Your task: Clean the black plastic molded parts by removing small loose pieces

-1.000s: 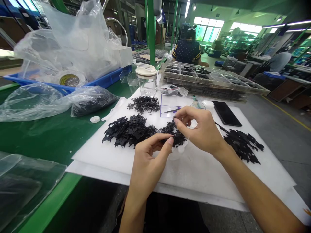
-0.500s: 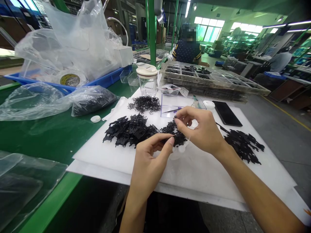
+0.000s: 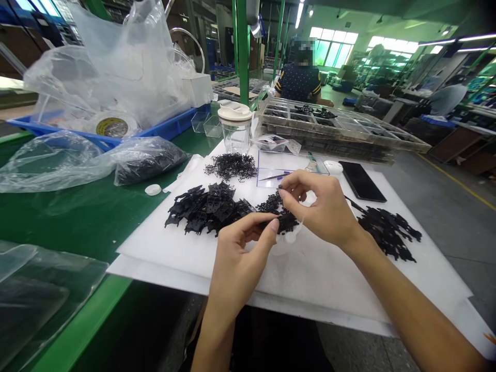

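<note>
My left hand [image 3: 246,248] pinches a flat black part between thumb and forefinger, above the white sheet [image 3: 155,253]. Up and to the right of it, my right hand [image 3: 315,204] holds a tiny black piece [image 3: 280,186] at its fingertips. Small black pieces [image 3: 269,203] lie in a heap just beyond and partly behind the fingers. Left of my hands is a pile of flat black parts [image 3: 209,206], with a heap of thin black pieces [image 3: 231,166] behind it. More flat black parts [image 3: 387,232] lie to the right, partly behind my right forearm.
A lidded cup [image 3: 234,126], a clear case [image 3: 267,170] and a black phone [image 3: 362,181] stand or lie at the back. Behind them are stacked compartment trays [image 3: 341,129]. Bags fill a blue tray [image 3: 158,128] at left. A person [image 3: 298,80] sits farther off.
</note>
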A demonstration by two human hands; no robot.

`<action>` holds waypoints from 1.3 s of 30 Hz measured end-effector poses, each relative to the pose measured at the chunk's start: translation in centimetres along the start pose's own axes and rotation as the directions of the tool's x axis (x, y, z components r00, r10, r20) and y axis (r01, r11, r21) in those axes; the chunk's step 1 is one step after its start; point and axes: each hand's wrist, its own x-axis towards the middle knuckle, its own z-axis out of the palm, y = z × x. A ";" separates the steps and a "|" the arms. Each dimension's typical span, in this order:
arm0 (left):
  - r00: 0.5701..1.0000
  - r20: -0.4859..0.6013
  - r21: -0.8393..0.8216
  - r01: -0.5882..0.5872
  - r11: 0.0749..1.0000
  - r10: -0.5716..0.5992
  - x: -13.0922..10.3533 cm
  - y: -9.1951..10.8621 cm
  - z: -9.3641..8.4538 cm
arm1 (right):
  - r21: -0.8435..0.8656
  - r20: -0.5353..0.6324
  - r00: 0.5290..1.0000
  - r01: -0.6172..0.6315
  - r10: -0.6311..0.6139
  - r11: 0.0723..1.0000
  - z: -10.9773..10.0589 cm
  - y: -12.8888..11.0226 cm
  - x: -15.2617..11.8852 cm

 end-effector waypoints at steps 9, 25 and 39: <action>1.000 0.006 0.000 -0.003 1.000 0.003 0.0 0.1 0.0 | -0.015 0.003 1.000 -0.007 0.007 1.000 0.0 0.0 0.1; 1.000 0.013 -0.016 0.012 1.000 -0.012 0.0 -0.1 -0.1 | -0.009 0.007 1.000 0.008 -0.008 1.000 0.0 -0.1 0.0; 1.000 0.008 -0.010 -0.002 1.000 0.002 0.0 -0.3 0.0 | -0.011 0.004 1.000 0.031 -0.031 0.999 0.0 0.0 0.0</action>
